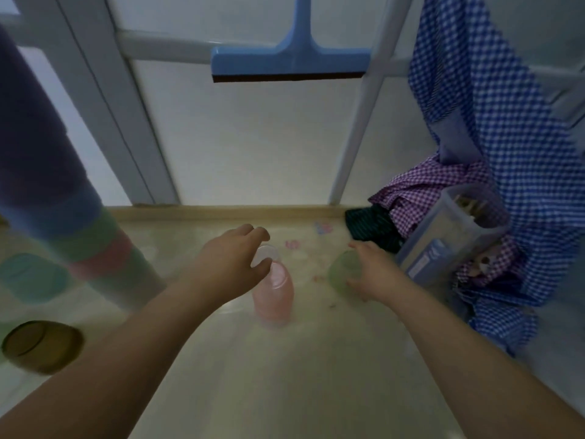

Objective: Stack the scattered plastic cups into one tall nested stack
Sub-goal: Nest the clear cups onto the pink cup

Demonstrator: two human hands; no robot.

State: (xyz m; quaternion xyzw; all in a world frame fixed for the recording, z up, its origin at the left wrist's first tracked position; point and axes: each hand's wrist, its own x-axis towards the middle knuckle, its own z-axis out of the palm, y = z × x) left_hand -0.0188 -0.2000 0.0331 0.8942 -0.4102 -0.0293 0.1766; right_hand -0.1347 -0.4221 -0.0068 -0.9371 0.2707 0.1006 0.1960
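At table centre stands the pink cup (273, 296), upside down. Left hand (232, 259) pinches a clear cup (265, 255) just over its 12 o'clock edge. Right hand (368, 270) curls around a green cup (343, 274) at 3 o'clock. Tall stack (95, 242) leans at 9 o'clock; brown cup (41, 345) at 8. Open tabletop (285, 375) at 6; wooden edge strip (221, 213) at 12.
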